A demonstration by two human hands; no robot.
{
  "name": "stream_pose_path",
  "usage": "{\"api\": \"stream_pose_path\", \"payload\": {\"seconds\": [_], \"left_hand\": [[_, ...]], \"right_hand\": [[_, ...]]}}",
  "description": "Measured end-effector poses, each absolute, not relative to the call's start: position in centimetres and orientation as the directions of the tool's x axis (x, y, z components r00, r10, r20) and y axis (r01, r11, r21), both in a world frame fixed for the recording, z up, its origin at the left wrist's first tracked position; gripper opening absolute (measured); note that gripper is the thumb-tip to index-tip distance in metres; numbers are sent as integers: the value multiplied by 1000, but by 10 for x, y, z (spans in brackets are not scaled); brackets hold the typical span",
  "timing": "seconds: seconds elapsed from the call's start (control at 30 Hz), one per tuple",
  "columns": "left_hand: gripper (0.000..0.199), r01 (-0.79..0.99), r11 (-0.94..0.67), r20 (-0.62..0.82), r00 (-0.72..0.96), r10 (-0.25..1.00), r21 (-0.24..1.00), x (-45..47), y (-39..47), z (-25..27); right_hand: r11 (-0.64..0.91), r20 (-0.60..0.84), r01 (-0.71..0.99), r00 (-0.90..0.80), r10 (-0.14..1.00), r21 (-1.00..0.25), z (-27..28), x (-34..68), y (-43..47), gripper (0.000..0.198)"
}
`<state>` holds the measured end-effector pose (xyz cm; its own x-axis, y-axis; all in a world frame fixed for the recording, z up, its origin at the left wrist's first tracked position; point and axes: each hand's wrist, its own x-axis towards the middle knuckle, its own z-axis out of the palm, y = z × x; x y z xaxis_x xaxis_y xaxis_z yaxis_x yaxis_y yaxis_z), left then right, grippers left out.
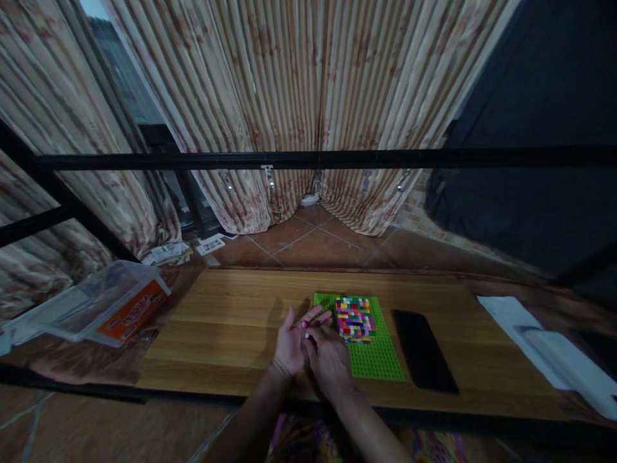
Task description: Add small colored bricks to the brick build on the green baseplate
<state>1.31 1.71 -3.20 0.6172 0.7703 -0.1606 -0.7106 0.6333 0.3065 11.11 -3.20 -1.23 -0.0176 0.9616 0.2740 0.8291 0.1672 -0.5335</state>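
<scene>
My left hand [290, 344] is palm up over the wooden table, its fingers stretched out. Small pink and red toy bricks [305, 325] lie at its fingers. My right hand [331, 361] reaches over the left palm with its fingers pinched together. At those fingertips shows a small white piece [307, 335], seemingly a toy brick; the fingers partly hide it. Just right of both hands is a green studded baseplate [378, 363]. A block of many-coloured toy bricks [354, 319] is built on its upper part, in rows of mixed colours.
A black flat slab [424, 350], perhaps a tablet, lies right of the baseplate on the wooden table [207, 334]. Left of the table stands a clear plastic bin [91, 308] with an orange label. White items [559, 354] lie at the right. A black bar [337, 159] crosses beyond the table, before curtains.
</scene>
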Motion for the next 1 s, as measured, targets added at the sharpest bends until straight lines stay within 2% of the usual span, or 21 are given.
{"api": "stream_pose_path", "payload": {"seconds": [0.13, 0.3, 0.5, 0.6, 0.73, 0.87, 1.0], "left_hand": [[59, -704, 637, -200, 607, 769, 314, 13, 16, -27], [55, -699, 635, -204, 604, 770, 330, 12, 16, -29], [55, -688, 644, -175, 626, 760, 333, 12, 19, -33], [55, -683, 647, -172, 631, 756, 340, 12, 20, -33], [55, -682, 650, -180, 631, 755, 335, 12, 20, -33], [55, -675, 654, -194, 631, 751, 341, 12, 20, -33], [55, -669, 657, -206, 630, 749, 346, 12, 20, -32]], "right_hand": [[172, 286, 807, -4, 958, -565, -11, 111, -33, 22], [206, 356, 665, 95, 930, -718, 5, 125, -39, 23], [124, 373, 590, 322, 870, -798, 19, 174, -39, 32], [56, 367, 630, 376, 851, -775, 17, 198, -33, 35], [-14, 348, 724, 349, 870, -690, 15, 214, -22, 34], [-118, 296, 779, 368, 881, -615, 16, 217, -12, 26], [-142, 288, 823, 347, 892, -550, 17, 219, -3, 20]]}}
